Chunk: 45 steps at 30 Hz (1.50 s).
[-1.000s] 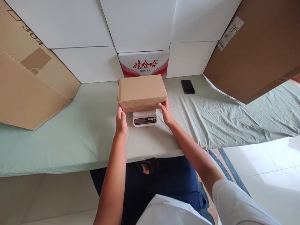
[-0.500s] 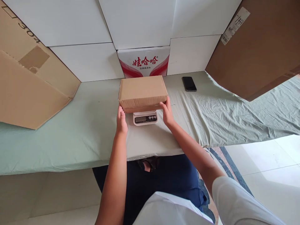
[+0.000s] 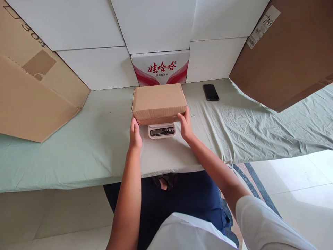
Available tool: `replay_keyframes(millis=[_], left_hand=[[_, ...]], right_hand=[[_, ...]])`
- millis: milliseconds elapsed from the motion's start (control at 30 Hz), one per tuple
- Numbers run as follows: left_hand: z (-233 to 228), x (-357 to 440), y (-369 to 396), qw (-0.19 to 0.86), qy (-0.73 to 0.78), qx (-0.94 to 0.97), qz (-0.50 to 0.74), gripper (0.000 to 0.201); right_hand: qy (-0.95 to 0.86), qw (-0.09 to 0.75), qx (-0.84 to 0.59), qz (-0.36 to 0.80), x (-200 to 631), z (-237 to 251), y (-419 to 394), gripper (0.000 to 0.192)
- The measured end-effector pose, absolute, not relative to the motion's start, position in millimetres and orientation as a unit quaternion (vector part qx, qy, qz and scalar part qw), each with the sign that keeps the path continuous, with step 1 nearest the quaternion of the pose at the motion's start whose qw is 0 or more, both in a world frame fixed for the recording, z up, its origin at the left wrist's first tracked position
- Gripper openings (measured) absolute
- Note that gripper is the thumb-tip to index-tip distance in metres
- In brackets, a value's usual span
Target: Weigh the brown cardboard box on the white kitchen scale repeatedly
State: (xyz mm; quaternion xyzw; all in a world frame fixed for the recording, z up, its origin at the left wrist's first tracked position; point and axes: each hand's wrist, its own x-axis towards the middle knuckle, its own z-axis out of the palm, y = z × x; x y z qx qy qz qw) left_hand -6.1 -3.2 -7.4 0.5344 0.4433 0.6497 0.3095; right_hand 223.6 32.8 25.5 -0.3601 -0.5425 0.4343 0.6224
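Cardboard box (image 3: 159,100) sits square on a small white kitchen scale (image 3: 161,131) at the middle of the table, its long axis running from nine o'clock to three o'clock across the person's front. The left hand (image 3: 135,133) presses flat against the box's near left corner, fingers together and pointing toward twelve o'clock; the right hand (image 3: 185,125) cups the near right corner, fingers held close and touching the cardboard, thumb tucked along the lower edge. The box thus lies straight ahead of both sets of fingers, and both hands sit about equally near, one at each end of the front face. Only the scale's display strip shows between the wrists, its reading too small to tell. A wrinkled pale green cloth (image 3: 78,152) covers the table. At one o'clock lies a dark phone (image 3: 211,92); at twelve a red-and-white carton (image 3: 160,68) stands among white panels, with big brown cartons (image 3: 36,90) leaning at both sides.
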Motion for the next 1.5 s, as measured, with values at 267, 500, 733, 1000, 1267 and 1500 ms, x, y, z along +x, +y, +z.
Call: replay_keyframes(millis=[267,500,733,1000,1267,1500], left_hand=[[-6,-5,-5,0.305,0.444,0.539,0.647,0.086],[-8,-8,-4,0.302,0.446,0.532,0.654,0.089],[-12,-14,-1,0.295,0.446,0.502,0.680,0.085],[-14,-14,3,0.293,0.461,0.474,0.691,0.086],[-19,-14,12,0.307,0.477,0.452,0.688,0.090],[-22,-16,13,0.323,0.488,0.451,0.674,0.093]], right_hand=[[-0.548,0.622,-0.363,0.425,224,26,33,0.050],[-0.538,0.621,-0.400,0.406,229,20,36,0.063],[-0.406,0.678,-0.478,0.384,246,20,54,0.065],[-0.400,0.644,-0.497,0.422,240,14,61,0.056],[-0.391,0.638,-0.495,0.442,239,1,72,0.064],[-0.390,0.649,-0.475,0.448,239,-9,80,0.057]])
